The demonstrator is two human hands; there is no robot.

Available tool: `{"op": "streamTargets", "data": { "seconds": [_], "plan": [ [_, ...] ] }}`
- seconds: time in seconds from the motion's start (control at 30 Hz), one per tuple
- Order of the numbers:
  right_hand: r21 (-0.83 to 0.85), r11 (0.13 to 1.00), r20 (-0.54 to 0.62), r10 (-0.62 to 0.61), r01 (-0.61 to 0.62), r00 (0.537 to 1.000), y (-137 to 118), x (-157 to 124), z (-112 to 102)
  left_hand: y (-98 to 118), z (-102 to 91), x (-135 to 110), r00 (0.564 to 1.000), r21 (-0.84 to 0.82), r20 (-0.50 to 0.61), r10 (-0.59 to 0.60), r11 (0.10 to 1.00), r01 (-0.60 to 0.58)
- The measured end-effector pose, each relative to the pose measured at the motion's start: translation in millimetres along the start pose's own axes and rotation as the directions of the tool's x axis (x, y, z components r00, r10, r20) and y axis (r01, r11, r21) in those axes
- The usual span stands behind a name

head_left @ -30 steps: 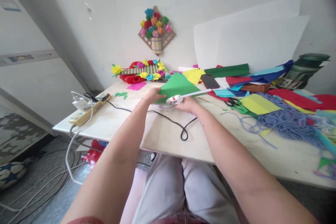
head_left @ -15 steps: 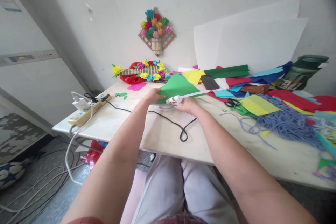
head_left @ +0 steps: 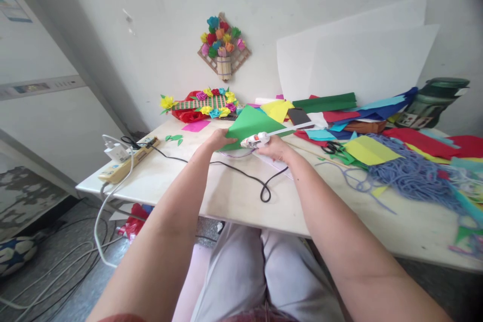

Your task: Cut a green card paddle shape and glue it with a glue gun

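My right hand (head_left: 274,148) is closed around a white hot glue gun (head_left: 257,140), with a long pale glue stick (head_left: 292,129) jutting from its back end to the right. The gun's front end lies over the lower part of a green sheet (head_left: 253,121), which looks like paper or felt. At the sheet's left edge, my left hand (head_left: 219,140) grips it with the thumb on its front. A thin purple cord (head_left: 237,154) curves below the sheet. The black power cable (head_left: 241,171) loops across the table in front of my hands.
A power strip (head_left: 126,163) with a white plug lies on the left, near green leaf cut-outs (head_left: 175,138). A flower-trimmed woven craft (head_left: 204,103) is at the back. Coloured sheets, black scissors (head_left: 332,148), a phone (head_left: 301,117) and purple yarn (head_left: 403,173) cover the right side.
My right hand has shifted slightly to the right with the glue gun, whose body has tipped a little. My left hand and the green sheet have stayed almost in place.
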State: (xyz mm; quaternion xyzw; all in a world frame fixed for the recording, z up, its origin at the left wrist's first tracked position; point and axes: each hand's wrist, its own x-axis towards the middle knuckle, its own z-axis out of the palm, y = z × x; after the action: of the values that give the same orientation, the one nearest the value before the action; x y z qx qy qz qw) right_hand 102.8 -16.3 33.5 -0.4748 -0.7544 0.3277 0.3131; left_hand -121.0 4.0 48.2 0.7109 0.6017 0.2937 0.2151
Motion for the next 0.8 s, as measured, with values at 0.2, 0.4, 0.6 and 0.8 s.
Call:
{"op": "streamTargets", "data": {
  "seconds": [0.2, 0.4, 0.6, 0.8],
  "plan": [
    [0.299, 0.954, 0.086, -0.004, -0.022, 0.996, -5.7, -10.3, -18.9, -2.8, 0.2, 2.5, 0.998, 0.081, -0.026, -0.052, 0.995, 0.054],
    [0.511, 0.856, 0.142, -0.168, 0.073, 0.976, -8.3, -17.3, -31.1, -5.7, -1.3, 2.0, 0.998, 0.047, 0.006, -0.059, 0.997, 0.059],
    [0.699, 0.708, 0.097, -0.235, 0.102, 0.967, -8.6, -16.8, -36.2, -1.8, -1.4, -6.4, 0.997, 0.153, -0.049, -0.063, 0.986, 0.07],
    [0.863, 0.475, -0.02, -0.315, 0.176, 0.949, -4.8, -14.0, -42.4, 12.3, -0.1, -24.2, 0.994, 0.392, -0.053, -0.099, 0.913, 0.112]
  ]
}}
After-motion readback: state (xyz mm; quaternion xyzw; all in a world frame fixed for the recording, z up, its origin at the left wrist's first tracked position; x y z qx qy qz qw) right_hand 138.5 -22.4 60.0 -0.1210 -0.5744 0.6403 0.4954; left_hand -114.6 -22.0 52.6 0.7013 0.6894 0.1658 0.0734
